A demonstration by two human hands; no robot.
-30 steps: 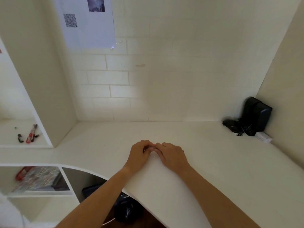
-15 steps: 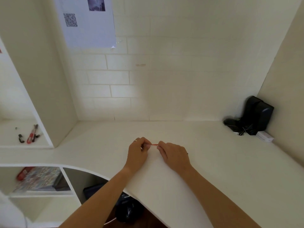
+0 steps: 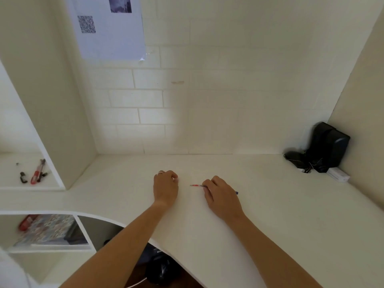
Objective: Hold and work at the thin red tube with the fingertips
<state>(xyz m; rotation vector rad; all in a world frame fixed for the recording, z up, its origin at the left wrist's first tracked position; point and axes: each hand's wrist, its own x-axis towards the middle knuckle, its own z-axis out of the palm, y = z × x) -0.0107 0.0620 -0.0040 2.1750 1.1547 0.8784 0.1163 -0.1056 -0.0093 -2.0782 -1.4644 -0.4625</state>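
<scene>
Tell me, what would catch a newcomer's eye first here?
Two bare hands at the middle of a pale desk: the right hand pinches a thin pen with a red front part, and the left hand is curled beside it, apart from the pen. A black speaker stands in the far right corner, and a paper sheet hangs on the wall.

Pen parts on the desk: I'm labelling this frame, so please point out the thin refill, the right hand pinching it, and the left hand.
refill [image 3: 195, 185], head view, on its red exposed length.
right hand [image 3: 222, 196], head view, on its back.
left hand [image 3: 165, 187], head view, on its back.
</scene>
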